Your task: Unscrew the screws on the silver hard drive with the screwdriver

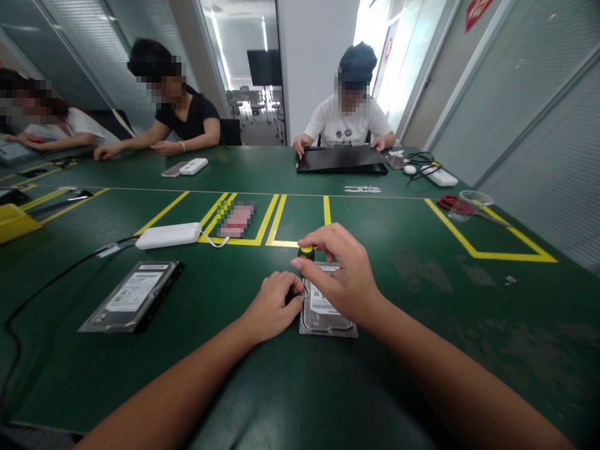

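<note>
A silver hard drive with a white label lies flat on the green table in front of me. My left hand rests at its left edge, thumb and curled fingers against the drive. Over the drive's far end, my right hand is closed around the black and yellow handle of a screwdriver. The handle stands upright between thumb and fingers; its shaft and tip are hidden. A second hard drive lies on the table to the left, label up.
A white power bank with a cable lies beyond the second drive, near a pink phone. Red scissors and a clear plastic cup are at the right. Across the table, a person handles a black panel; others sit left.
</note>
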Demonstrator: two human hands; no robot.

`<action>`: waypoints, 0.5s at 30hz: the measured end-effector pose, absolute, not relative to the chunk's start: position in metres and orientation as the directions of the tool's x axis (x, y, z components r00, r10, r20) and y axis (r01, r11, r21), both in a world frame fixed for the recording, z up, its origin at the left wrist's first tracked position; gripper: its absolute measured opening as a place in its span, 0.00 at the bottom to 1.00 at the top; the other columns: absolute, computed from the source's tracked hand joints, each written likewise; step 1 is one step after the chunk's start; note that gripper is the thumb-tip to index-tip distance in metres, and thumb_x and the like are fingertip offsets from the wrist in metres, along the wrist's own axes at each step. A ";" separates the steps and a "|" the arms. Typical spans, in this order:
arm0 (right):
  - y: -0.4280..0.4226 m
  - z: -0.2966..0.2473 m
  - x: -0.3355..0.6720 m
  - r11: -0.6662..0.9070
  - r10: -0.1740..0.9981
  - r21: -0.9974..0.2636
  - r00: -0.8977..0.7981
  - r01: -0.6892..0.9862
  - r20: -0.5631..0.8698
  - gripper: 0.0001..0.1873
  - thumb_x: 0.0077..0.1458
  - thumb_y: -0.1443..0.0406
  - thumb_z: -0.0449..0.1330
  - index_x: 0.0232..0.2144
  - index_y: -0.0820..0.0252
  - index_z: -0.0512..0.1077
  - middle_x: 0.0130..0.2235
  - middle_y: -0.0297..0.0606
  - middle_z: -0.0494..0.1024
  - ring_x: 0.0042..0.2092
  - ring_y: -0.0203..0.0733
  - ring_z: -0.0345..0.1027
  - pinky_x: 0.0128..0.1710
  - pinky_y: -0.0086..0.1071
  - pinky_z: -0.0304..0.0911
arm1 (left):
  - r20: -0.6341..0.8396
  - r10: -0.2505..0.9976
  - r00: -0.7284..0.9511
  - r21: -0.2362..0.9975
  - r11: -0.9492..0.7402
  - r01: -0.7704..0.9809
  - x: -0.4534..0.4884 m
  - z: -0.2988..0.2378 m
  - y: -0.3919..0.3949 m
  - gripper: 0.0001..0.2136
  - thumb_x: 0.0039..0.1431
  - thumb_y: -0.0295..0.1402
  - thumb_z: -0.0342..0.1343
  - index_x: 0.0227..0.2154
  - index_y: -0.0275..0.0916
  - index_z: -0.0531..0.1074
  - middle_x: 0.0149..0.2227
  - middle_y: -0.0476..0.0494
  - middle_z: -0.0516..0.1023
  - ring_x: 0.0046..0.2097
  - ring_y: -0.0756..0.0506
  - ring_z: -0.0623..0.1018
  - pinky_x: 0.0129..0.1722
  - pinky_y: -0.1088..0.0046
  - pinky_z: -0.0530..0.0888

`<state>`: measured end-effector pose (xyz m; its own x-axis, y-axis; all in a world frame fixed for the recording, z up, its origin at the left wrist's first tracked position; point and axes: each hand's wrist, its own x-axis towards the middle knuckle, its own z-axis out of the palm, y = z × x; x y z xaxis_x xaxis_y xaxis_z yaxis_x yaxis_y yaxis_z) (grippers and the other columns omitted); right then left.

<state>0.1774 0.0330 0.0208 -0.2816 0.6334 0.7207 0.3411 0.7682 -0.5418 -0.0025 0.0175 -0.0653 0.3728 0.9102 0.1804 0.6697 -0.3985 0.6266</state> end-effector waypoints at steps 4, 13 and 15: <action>0.032 0.021 0.177 0.773 0.625 -0.525 -0.280 0.357 0.729 0.07 0.58 0.68 0.60 0.41 0.57 0.73 0.40 0.36 0.78 0.41 0.40 0.69 0.40 0.36 0.63 | 0.189 0.909 0.371 0.612 -0.405 0.679 -0.003 -0.065 0.017 0.05 0.61 0.33 0.53 0.37 0.40 0.70 0.37 0.46 0.74 0.40 0.42 0.71 0.43 0.63 0.67; 0.032 0.022 0.177 0.782 0.617 -0.529 -0.292 0.329 0.731 0.07 0.57 0.65 0.62 0.40 0.57 0.73 0.39 0.36 0.78 0.42 0.41 0.70 0.41 0.36 0.63 | 0.193 0.906 0.377 0.626 -0.409 0.663 -0.002 -0.064 0.017 0.07 0.61 0.34 0.52 0.41 0.41 0.71 0.43 0.44 0.76 0.45 0.40 0.73 0.47 0.61 0.68; 0.032 0.022 0.177 0.783 0.615 -0.523 -0.293 0.337 0.732 0.06 0.57 0.64 0.63 0.39 0.57 0.73 0.38 0.35 0.77 0.42 0.41 0.69 0.41 0.36 0.63 | 0.197 0.904 0.380 0.625 -0.414 0.661 -0.002 -0.064 0.017 0.07 0.61 0.33 0.52 0.40 0.41 0.71 0.43 0.44 0.76 0.45 0.41 0.73 0.47 0.61 0.68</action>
